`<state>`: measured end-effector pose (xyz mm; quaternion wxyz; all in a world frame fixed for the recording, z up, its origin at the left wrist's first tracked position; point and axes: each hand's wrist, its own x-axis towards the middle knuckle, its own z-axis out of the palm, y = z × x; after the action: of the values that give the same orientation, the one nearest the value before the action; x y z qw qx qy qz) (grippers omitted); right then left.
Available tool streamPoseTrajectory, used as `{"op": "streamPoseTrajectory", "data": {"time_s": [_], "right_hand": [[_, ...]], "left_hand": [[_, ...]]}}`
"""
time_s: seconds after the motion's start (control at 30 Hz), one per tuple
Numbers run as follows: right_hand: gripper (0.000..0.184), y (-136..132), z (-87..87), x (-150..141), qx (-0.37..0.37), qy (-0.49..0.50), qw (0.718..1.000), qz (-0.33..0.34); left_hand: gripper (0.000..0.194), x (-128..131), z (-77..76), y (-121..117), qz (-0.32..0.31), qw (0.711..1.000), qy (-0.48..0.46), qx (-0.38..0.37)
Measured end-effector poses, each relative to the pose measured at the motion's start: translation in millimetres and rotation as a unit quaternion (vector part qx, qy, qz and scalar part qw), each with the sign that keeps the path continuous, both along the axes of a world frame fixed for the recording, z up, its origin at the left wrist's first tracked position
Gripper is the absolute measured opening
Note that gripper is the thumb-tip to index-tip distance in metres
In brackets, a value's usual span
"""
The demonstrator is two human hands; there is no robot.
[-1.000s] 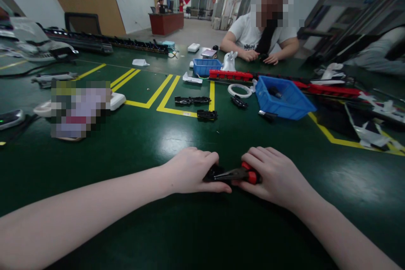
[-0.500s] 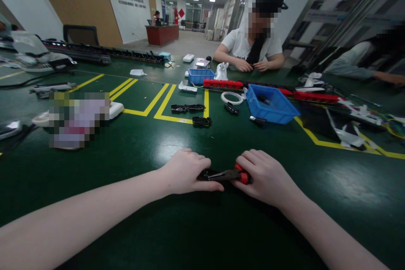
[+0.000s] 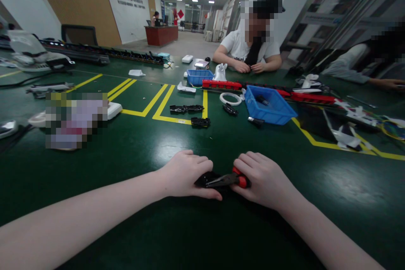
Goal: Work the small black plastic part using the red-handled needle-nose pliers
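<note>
My right hand [image 3: 261,179] is closed around the red handles of a pair of long-nose pliers [image 3: 223,180], whose dark jaws point left. In my left hand [image 3: 188,176] is a small black part [image 3: 204,178], gripped between the thumb and curled fingers; most of it is hidden by them. The tips of the pliers lie at this black part, though I cannot tell whether they bite on it. Both hands are low over the near middle of the green table [image 3: 152,228].
Beyond my hands lie black parts [image 3: 186,109], another black piece [image 3: 200,122], a white tape roll [image 3: 230,98] and a blue bin [image 3: 268,105]. A red strip [image 3: 221,85] runs behind. A phone [image 3: 77,124] lies at left. A co-worker [image 3: 253,46] sits opposite.
The pliers' nose has tilted slightly, its tips now a little lower at the black part. My left thumb has dropped a little. The whole view has shifted slightly.
</note>
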<state>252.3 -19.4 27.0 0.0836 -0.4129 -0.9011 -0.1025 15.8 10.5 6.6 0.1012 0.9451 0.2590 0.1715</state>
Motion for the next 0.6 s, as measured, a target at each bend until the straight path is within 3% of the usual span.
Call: {"op": "streamPoseTrajectory", "data": {"time_s": [0.37, 0.6], "right_hand": [[0.019, -3, 6.0, 2, 0.013, 0.001, 1.000, -0.004], [0.019, -8, 12.2, -1, -0.021, -0.001, 0.999, -0.029]], "left_hand": [[0.054, 0, -4.0, 0, 0.001, 0.999, -0.034, 0.026], [0.054, 0, -6.1, 2, 0.008, 0.997, -0.052, 0.064]]}}
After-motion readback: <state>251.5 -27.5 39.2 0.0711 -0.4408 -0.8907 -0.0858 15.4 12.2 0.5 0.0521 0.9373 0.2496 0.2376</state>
